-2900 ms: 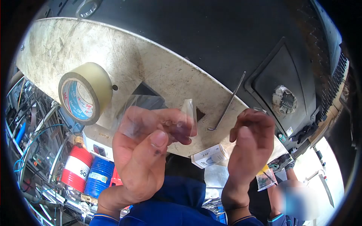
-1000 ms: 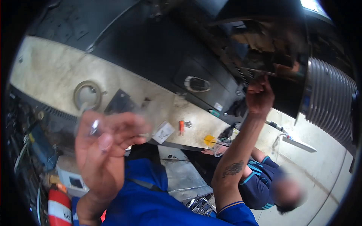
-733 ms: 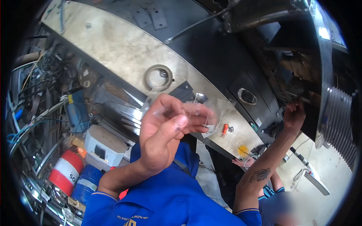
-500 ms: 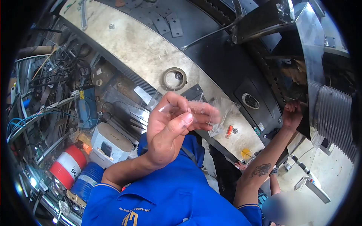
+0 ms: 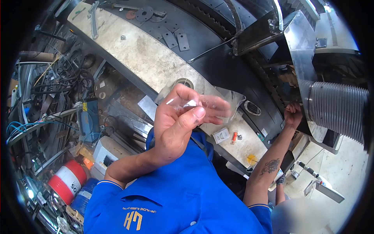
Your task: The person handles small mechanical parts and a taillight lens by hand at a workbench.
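My left hand (image 5: 181,121) is raised at the centre, its thumb and index finger pinched on a clear plastic film (image 5: 233,99). The other fingers of this hand are spread and blurred. The film spreads out on both sides of the hand, over the pale bench strip. Behind the fingertips, a tape roll (image 5: 183,82) is partly hidden. My right hand (image 5: 293,115) is at the right, beside the dark machine frame and left of a ribbed clear hose (image 5: 337,111). Its fingers are curled; whatever they hold is too small to make out.
The pale bench strip (image 5: 136,50) bears a wrench (image 5: 94,21), a white card (image 5: 221,135) and an orange item (image 5: 234,137). Drilled metal plates (image 5: 183,41) lie behind. Drums (image 5: 68,181) and tangled scrap are at the left. Part of another person shows at lower right.
The view has shifted, showing more of the wrench and metal discs. My left hand now covers more of the tape roll, and the white card has come into clearer view below the film.
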Available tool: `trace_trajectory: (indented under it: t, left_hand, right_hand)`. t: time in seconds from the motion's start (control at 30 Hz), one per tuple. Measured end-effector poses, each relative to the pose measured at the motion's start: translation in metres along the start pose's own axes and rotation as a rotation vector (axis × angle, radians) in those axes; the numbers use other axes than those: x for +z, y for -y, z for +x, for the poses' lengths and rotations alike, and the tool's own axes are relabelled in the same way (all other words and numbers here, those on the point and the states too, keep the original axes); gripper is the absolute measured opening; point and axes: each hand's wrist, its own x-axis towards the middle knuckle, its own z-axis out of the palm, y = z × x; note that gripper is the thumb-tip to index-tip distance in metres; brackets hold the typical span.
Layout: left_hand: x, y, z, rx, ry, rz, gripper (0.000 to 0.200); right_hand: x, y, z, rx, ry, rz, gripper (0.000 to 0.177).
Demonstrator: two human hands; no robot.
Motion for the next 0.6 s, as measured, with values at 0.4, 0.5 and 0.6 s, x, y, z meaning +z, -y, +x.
trace_trajectory:
  t: [0.4, 0.5, 0.6]
  left_hand:
    - [-0.001, -0.001, -0.012, 0.096, -0.024, -0.069, 0.007]
    - [-0.001, 0.000, -0.014, 0.107, -0.031, -0.082, 0.007]
    - [0.000, -0.003, -0.015, 0.106, -0.043, -0.089, 0.007]
  right_hand:
    - [0.042, -0.003, 0.002, -0.063, 0.073, 0.211, 0.013]
    - [0.047, -0.005, 0.003, -0.148, 0.036, 0.165, 0.012]
    - [0.041, -0.002, 0.008, -0.124, 0.095, 0.228, 0.011]
